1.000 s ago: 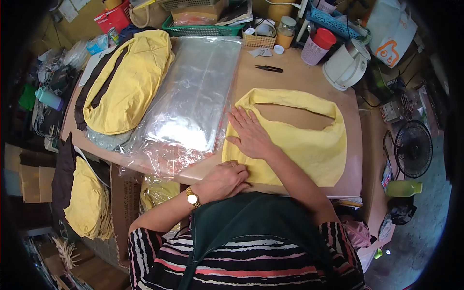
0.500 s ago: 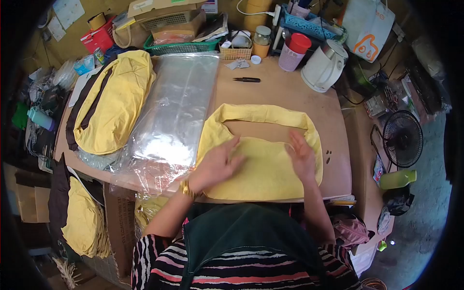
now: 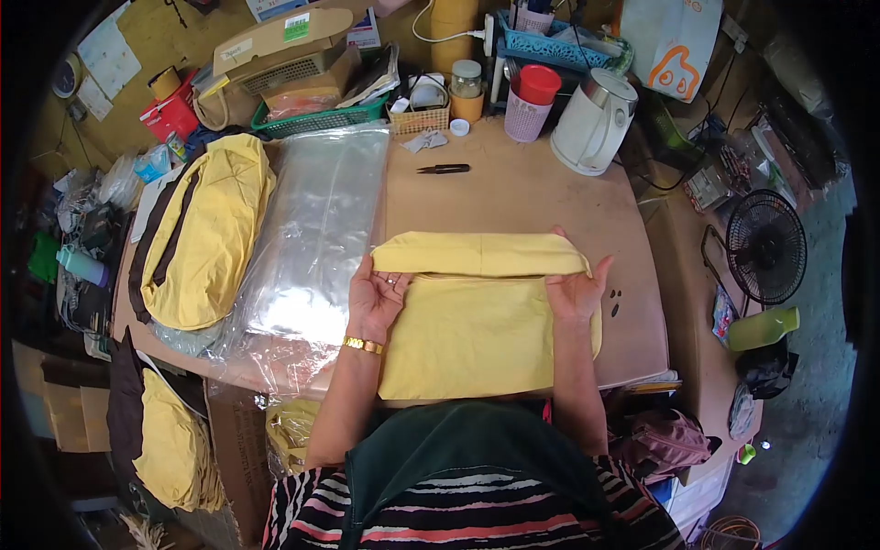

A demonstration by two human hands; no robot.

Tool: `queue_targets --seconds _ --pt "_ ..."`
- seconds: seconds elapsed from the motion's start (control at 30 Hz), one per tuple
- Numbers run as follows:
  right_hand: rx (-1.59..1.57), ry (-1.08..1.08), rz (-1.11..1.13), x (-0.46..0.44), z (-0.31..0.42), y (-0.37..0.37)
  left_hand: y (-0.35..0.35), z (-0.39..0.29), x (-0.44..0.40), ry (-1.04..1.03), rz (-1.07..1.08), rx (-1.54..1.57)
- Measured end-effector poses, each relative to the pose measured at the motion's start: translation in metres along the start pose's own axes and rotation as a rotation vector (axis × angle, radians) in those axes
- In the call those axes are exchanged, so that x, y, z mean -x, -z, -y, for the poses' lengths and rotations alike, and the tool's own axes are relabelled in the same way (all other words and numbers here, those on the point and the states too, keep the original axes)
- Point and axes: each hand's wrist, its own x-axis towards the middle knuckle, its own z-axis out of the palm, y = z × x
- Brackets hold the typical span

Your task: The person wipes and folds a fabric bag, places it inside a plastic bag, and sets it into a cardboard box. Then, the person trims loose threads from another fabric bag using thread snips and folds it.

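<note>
Head camera shows both my hands at the yellow bag [image 3: 467, 339], which lies flat on the brown table [image 3: 522, 197], close to the edge just before me. Its wide strap [image 3: 481, 254] goes across the top, and a narrow gap is seen under it. My left hand [image 3: 374, 301] is at the left end of this strap, palm up, the fingers half curled; whether they and the thumb press the cloth between them, I cannot tell. My right hand [image 3: 575, 291] is also palm up, with the thumb standing wide apart; its fingers pass beneath the strap and the tips come out above the upper edge, so the strap lies over them without a closed grip. A gold band [image 3: 363, 345] is around my left wrist. To the left lie clear plastic sheets [image 3: 321, 220], and beyond them other yellow cloth pieces [image 3: 215, 243] with dark brown parts. Black snips [image 3: 445, 169] rest farther back, well apart from my hands.
</note>
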Motion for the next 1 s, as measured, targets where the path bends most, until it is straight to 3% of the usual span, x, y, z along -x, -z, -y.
queue_targets --seconds 0.17,0.27,0.4,0.43,0.5,0.57,0.6,0.67,0.73,0.77,0.83,0.93,1.0 --pt "-0.206 0.020 0.083 0.003 0.005 0.011 0.000 0.003 0.010 -0.023 0.053 0.181" --pt "-0.237 0.026 0.108 0.002 0.005 0.013 0.010 0.010 0.003 -0.104 -0.035 0.037" --pt "-0.024 0.038 -0.030 -0.004 0.002 -0.002 0.001 0.020 0.013 -0.158 0.036 -0.020" --pt "0.304 -0.184 0.444 -0.012 0.001 0.001 0.002 0.021 0.016 -0.156 0.082 -0.083" --pt "0.619 -0.414 0.944 -0.016 -0.004 -0.007 0.000 0.024 0.018 -0.162 0.171 -0.165" --pt "1.409 -0.797 0.477 0.031 -0.033 -0.112 0.002 0.027 0.017 -0.169 0.190 -0.166" --pt "1.408 -0.807 0.489 0.028 -0.055 -0.121 0.005 0.027 0.016 -0.155 0.219 -0.172" --pt "1.834 0.036 0.505 0.006 -0.096 -0.144 0.006 0.027 0.016 -0.149 0.234 -0.199" --pt "2.073 0.625 0.734 -0.031 -0.131 -0.137 -0.004 0.030 0.021 -0.188 0.185 -0.243" --pt "2.071 0.633 0.742 -0.039 -0.143 -0.136 -0.003 0.031 0.019 -0.196 0.163 -0.264" --pt "2.300 0.095 0.817 -0.051 -0.165 -0.132 0.001 0.034 0.015 -0.211 0.193 -0.279" --pt "2.318 -0.047 0.880 -0.060 -0.187 -0.122 0.006 0.037 0.012 -0.231 0.229 -0.301" --pt "2.317 -0.030 0.834 -0.063 -0.190 -0.117 0.007 0.042 0.011 -0.271 0.227 -0.309"
